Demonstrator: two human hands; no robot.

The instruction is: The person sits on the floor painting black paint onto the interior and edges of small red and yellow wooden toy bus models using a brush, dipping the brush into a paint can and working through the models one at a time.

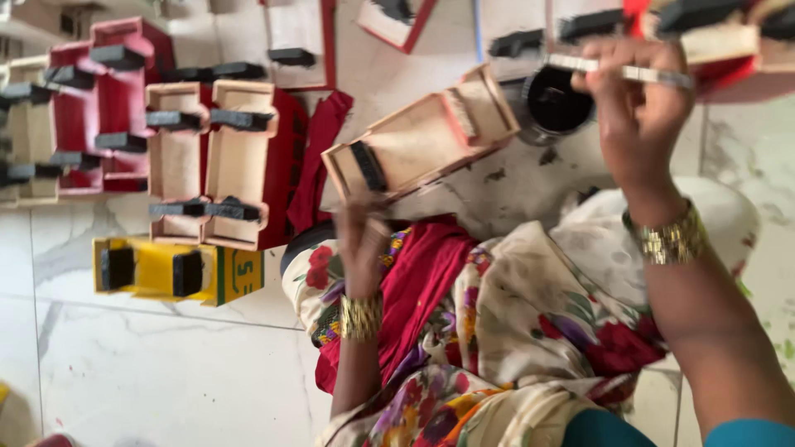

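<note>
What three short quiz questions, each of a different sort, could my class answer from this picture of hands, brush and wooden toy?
1. True or false: the right hand holds a brush.
2. Which does the left hand hold? A: the yellow toy; B: the unpainted wooden toy body; C: the paint pot.
3. Fill in: the paint in the pot is ____.

Key: 1 true. 2 B. 3 black.
</note>
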